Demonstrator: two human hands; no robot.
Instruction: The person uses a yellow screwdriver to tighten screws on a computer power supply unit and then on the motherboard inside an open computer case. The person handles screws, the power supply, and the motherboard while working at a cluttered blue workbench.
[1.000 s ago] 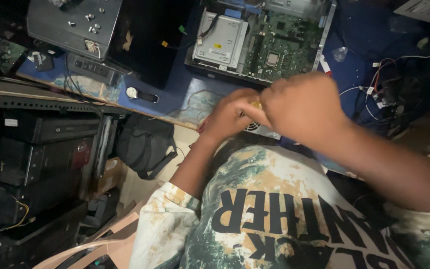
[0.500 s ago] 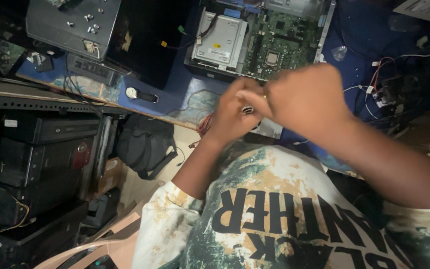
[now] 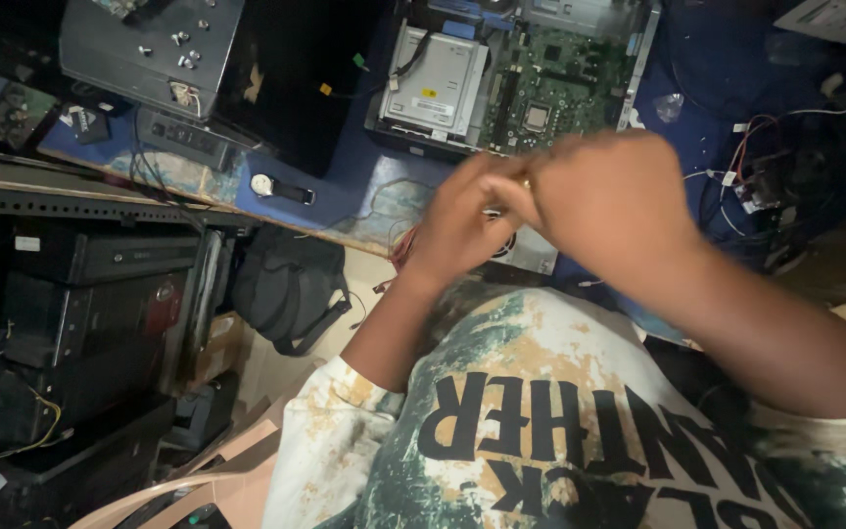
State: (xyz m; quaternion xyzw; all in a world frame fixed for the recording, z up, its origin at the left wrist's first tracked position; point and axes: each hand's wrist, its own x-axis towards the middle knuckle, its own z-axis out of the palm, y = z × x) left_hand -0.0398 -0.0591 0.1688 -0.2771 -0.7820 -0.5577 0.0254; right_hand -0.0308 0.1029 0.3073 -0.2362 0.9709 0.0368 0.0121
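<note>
My left hand and my right hand are pressed together above the near edge of a blue-covered desk. Both are blurred and curled, with the left fingers against the right fist. A small yellowish speck shows where they meet; what it is stays unclear. Beneath the hands a pale grey box with a fan grille is partly hidden. Just beyond them lies an open computer case with a green circuit board and a silver drive.
A wristwatch lies on the desk to the left. A dark case with loose screws stands at the back left. Coloured wires tangle at the right. Below the desk are black computer units and a dark bag.
Both hands have shifted slightly right and up, staying together. The left fingers have closed in tighter against the right fist.
</note>
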